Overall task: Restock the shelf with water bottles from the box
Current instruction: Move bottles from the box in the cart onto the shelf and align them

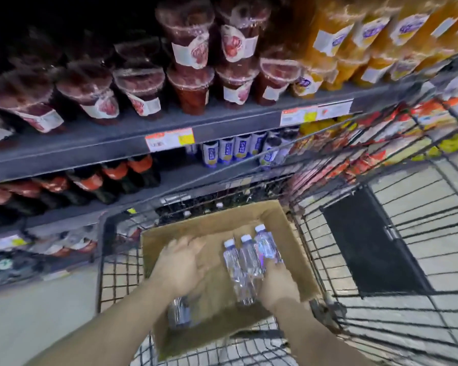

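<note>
An open cardboard box (283,223) sits in a wire shopping cart (328,249). My right hand (278,283) is inside the box, gripping three clear water bottles (246,262) with white caps, held together and pointing away from me. My left hand (181,268) hovers over the left half of the box, fingers spread, holding nothing. Another water bottle (179,311) lies in the box under my left wrist. On the middle shelf (185,178) stands a row of similar small bottles (236,150) with blue labels, with dark free room to their left.
The top shelf (117,140) carries red juice cups and orange bottles, with price tags (169,140) on its edge. Dark bottles with red labels (90,183) lie at the left of the middle shelf. The cart's black fold-down flap (370,244) is at the right.
</note>
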{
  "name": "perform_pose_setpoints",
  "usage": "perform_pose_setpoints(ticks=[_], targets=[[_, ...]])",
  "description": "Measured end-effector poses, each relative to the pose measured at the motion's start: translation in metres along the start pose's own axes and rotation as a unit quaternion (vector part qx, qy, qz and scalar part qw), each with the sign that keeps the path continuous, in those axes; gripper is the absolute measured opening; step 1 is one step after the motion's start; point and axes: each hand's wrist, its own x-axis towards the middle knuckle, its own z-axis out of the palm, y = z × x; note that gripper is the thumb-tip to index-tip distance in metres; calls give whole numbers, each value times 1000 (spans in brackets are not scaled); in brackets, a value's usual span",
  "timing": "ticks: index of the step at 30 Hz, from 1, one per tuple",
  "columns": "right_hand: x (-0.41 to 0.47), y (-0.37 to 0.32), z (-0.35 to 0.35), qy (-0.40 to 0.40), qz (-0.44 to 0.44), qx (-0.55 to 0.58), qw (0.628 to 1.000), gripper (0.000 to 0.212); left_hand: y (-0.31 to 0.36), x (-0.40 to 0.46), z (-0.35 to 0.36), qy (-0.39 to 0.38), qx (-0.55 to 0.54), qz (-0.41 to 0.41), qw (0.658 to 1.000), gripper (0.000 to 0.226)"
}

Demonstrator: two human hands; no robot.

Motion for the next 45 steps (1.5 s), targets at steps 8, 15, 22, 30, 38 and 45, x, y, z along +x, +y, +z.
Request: perform_pose_setpoints(ticks=[8, 15, 22, 30, 38, 45], targets=[[51, -3, 51, 3, -5, 23, 1000, 52, -11, 22, 40, 3, -35, -30, 999, 68], [53, -18, 84, -3, 1, 62, 998, 45, -25, 25, 69, -18, -46, -40, 998, 67], [53, -29, 100, -14, 45, 89, 995, 59, -36, 26, 72, -9, -55, -33, 998, 66], [54, -32, 107, -71, 13, 119, 990, 54, -58, 25, 76, 6, -67, -38, 997, 66], [31, -48, 77, -1, -138, 200, 970, 66, -32, 27, 57, -49, -434, -110, 893, 45], [53, -1, 77, 102, -51, 109, 987, 70, -34, 32, 59, -11, -479, -126, 869, 51]])
